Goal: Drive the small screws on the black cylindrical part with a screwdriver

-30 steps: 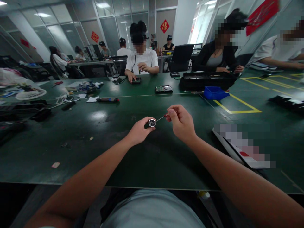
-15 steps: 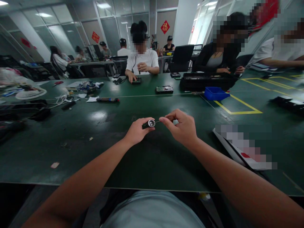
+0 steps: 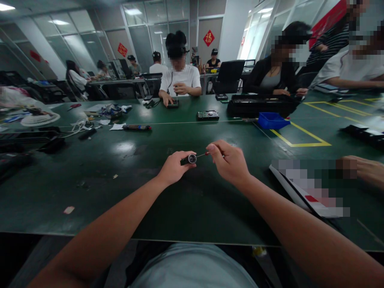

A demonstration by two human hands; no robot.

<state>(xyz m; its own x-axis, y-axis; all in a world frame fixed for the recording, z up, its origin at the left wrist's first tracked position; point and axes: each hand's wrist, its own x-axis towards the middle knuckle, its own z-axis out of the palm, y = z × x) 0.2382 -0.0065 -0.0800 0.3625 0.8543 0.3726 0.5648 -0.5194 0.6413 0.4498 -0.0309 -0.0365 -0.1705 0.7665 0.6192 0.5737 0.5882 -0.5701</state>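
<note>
My left hand (image 3: 172,168) is closed around a small dark cylindrical part (image 3: 192,159), whose round, silver-rimmed end faces me. Its inside is too small to make out. Between the fingers of my right hand (image 3: 230,160) is a screwdriver (image 3: 202,155) with a thin metal shaft and a bit of red by the fingertips. Most of its handle is hidden in the hand. The shaft points left, and its tip is at the rim of the cylindrical part; I cannot tell whether it touches. Both hands are above the green table (image 3: 168,212).
At right lies a partly blurred white flat item (image 3: 291,188), with another person's hand (image 3: 367,170) beside it. Farther off are a hard drive (image 3: 208,115), a blue bin (image 3: 273,120), a long black housing (image 3: 261,105) and a dark pen-like tool (image 3: 136,127). A co-worker (image 3: 180,80) sits opposite.
My right hand has drawn slightly back, showing more of the screwdriver, including its red part. Another person's hand has come in at the right edge. My left hand keeps its grip.
</note>
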